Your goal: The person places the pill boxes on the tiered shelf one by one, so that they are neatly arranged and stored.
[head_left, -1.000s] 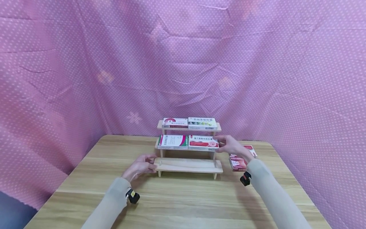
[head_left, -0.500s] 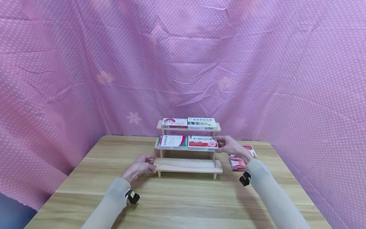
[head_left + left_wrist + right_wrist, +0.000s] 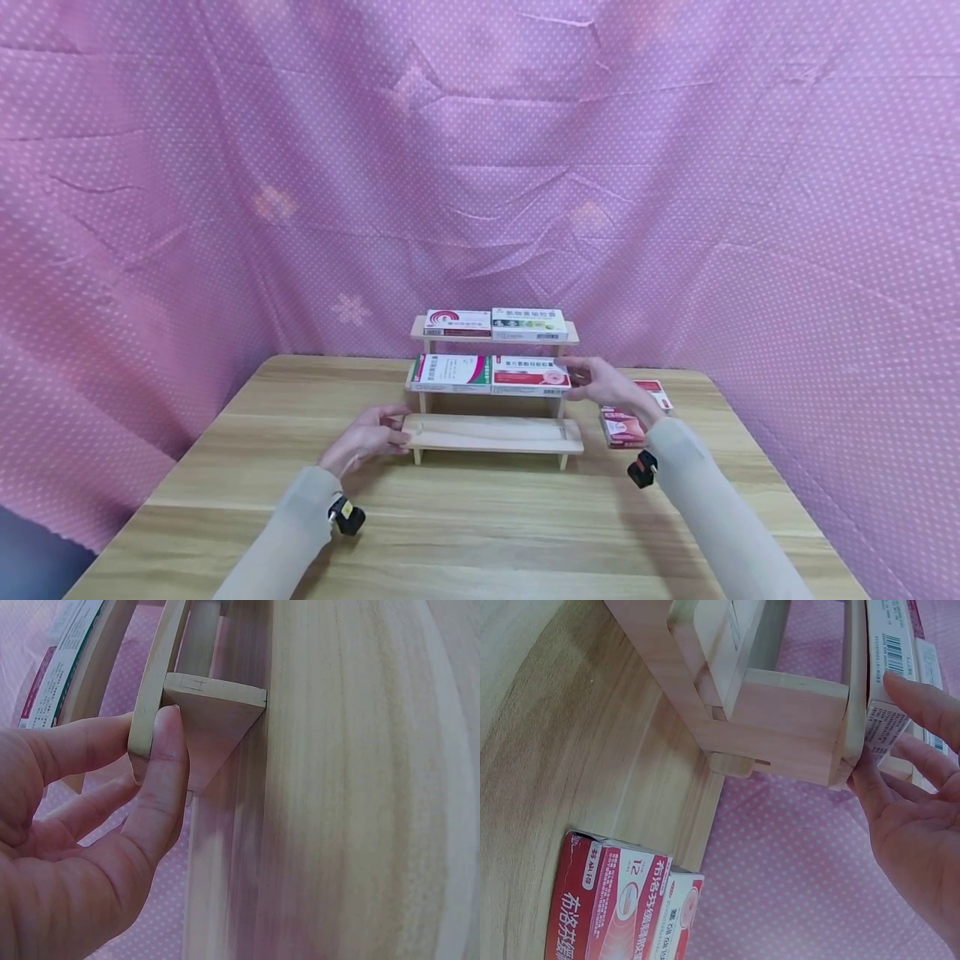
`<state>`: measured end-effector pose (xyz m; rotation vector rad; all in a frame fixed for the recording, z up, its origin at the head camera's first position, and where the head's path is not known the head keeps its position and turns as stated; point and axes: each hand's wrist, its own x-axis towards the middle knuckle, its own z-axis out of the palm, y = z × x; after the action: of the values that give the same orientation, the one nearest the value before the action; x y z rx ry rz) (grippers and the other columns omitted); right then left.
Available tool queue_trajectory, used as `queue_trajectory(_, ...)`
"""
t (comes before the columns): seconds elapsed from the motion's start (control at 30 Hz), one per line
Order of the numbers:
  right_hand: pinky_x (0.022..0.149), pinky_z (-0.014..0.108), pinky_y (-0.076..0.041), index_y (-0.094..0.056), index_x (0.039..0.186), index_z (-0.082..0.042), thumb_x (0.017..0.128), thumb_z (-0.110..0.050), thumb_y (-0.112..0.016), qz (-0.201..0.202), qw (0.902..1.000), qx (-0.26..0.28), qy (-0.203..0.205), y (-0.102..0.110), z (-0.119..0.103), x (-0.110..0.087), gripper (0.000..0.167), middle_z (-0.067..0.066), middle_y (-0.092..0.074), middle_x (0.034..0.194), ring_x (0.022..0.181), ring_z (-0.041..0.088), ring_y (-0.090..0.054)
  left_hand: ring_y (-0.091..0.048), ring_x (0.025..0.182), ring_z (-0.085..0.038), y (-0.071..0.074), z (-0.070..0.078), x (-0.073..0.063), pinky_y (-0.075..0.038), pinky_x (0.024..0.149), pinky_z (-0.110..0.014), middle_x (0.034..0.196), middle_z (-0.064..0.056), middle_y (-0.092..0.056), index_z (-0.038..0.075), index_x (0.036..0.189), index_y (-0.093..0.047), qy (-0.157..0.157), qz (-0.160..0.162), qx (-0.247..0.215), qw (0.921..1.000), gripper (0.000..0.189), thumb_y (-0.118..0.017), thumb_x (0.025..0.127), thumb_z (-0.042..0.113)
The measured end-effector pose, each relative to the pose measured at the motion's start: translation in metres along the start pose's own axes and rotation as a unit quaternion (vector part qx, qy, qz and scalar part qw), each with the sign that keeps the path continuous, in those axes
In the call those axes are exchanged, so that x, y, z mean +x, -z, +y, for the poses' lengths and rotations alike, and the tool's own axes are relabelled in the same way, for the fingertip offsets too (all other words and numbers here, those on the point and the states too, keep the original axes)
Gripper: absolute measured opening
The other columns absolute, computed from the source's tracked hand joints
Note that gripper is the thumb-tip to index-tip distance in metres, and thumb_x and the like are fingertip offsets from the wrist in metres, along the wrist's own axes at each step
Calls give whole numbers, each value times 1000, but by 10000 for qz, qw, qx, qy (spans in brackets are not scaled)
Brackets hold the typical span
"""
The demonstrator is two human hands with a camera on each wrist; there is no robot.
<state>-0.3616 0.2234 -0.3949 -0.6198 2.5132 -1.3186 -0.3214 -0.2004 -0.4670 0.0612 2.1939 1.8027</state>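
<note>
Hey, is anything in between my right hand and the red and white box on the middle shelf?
No, nothing visible: your right hand touches the right end of the red and white box. The green-edged box sits at its other end, clear of the hand.

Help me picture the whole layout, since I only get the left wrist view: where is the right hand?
Observer: The right hand touches the right end of a red-and-white medicine box on the middle tier.
Operator: And what lies on the top tier?
Observer: Two boxes side by side on the top tier: the box with red arcs at left, the white box with green print at right, as the head view shows.
Operator: Are any boxes off the stand?
Observer: Yes, at least two are on the wooden table, to the right of the stand; the pinkish-red capsule box is nearer the person.
</note>
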Motion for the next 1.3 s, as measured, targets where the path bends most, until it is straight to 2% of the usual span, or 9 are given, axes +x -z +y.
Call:
queue_trajectory(0.23,118,52,-29,-26,154,-4,85,-4,-71,-42,9997,210,140,1,3,0,83,23,-21,159,145,42,-25,-64,91,-26,0,-1,1,-61,85,-40,120,-29,-52,-9,147,-32,-1,-21,-60,10000,71,-60,82,-15)
queue_trajectory(0.43,118,49,-32,-27,154,-6,85,-6,-73,49,9980,622,75,2,8,-5,82,19,-26,160,145,37,-29,-63,90,-27,0,-3,3,-62,84,-39,119,-29,-52,-9,146,-33,16,-17,-114,9999,69,-59,82,-15)
queue_trajectory(0.63,116,46,-35,-31,152,-5,87,-11,-72,205,9962,850,-3,6,15,-14,77,19,-34,156,143,37,-34,-64,91,-27,0,-4,1,-61,85,-39,120,-29,-51,-8,147,-32,35,-8,-189,9998,71,-59,82,-16)
queue_trajectory(0.87,108,41,-46,-44,144,1,90,-9,-68,680,9926,1000,125,11,31,-23,60,22,-48,146,134,38,-47,-65,92,-27,2,-8,0,-60,87,-41,124,-30,-52,-6,149,-30,-59,-87,-384,9992,71,-58,83,-16)
queue_trajectory(1.0,107,40,-48,-45,143,1,90,-12,-69,858,9899,1120,95,13,39,-28,60,24,-50,143,133,39,-48,-66,93,-28,3,-10,-1,-59,90,-43,127,-33,-51,-5,149,-30,-104,-80,-449,9989,71,-57,84,-15)
queue_trajectory(1.1,104,36,-51,-44,143,3,91,-11,-68,934,9894,1114,57,14,47,-34,59,26,-51,141,130,38,-51,-65,94,-28,4,-12,-2,-59,91,-44,127,-34,-49,-6,149,-29,-149,-79,-471,9987,71,-58,84,-15)
queue_trajectory(1.2,99,29,-53,-45,142,5,92,-7,-65,979,9897,1044,11,17,54,-40,55,27,-53,139,124,31,-58,-65,94,-27,4,-13,-2,-58,92,-43,127,-33,-47,-7,149,-28,-161,-109,-533,9984,72,-58,85,-15)
queue_trajectory(1.3,96,22,-53,-46,140,7,92,-7,-64,899,9922,858,18,20,63,-47,53,29,-53,137,122,29,-60,-65,94,-27,3,-13,-1,-59,92,-42,126,-32,-48,-7,149,-28,-124,-102,-614,9980,71,-56,85,-16)
